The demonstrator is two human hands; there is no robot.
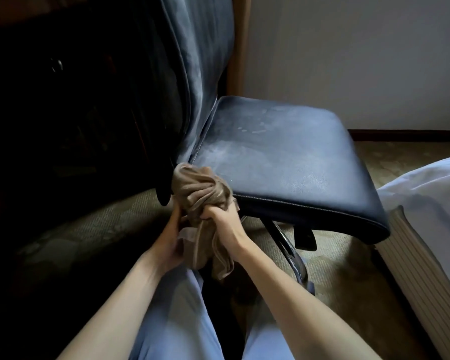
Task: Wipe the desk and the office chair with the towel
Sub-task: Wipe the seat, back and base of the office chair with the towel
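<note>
No text, brand, number or sign can be read anywhere in view. On the towel (202, 189), a pale strip (186, 233) is seen just beside the left hand (166, 245), but no lettering can be made out on it.

Both bare forearms are stretched forward and drawn together. The right hand (222, 220) is clenched in a fist round the towel (200, 188); the left hand (170, 242) is wrapped round its lower part
</note>
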